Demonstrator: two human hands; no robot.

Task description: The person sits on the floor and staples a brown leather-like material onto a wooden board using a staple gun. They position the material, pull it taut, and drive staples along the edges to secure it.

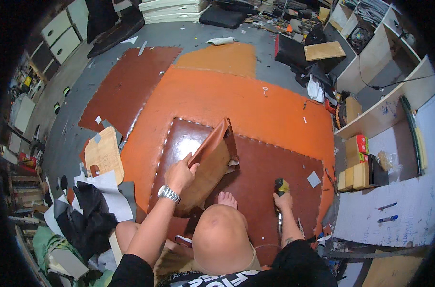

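Observation:
My left hand [179,175] is closed on the edge of a board wrapped in brown leather [204,174], which stands tilted beside my raised knee. Its tan back faces me, and folded leather shows along the top and far corner. In my right hand [284,203] is a yellow-and-black staple gun [281,185] with a silver lower part, held low over the brown leather sheet [270,165] and apart from the board. My bare foot [227,199] rests on that sheet, just right of the board.
An orange sheet [198,98] lies under the brown one. To my left are a wooden board [103,155], black fabric [86,213] and white scraps. On the right stands an open shelf unit [370,115] with boxes and pens. Foam, offcuts and clutter line the back.

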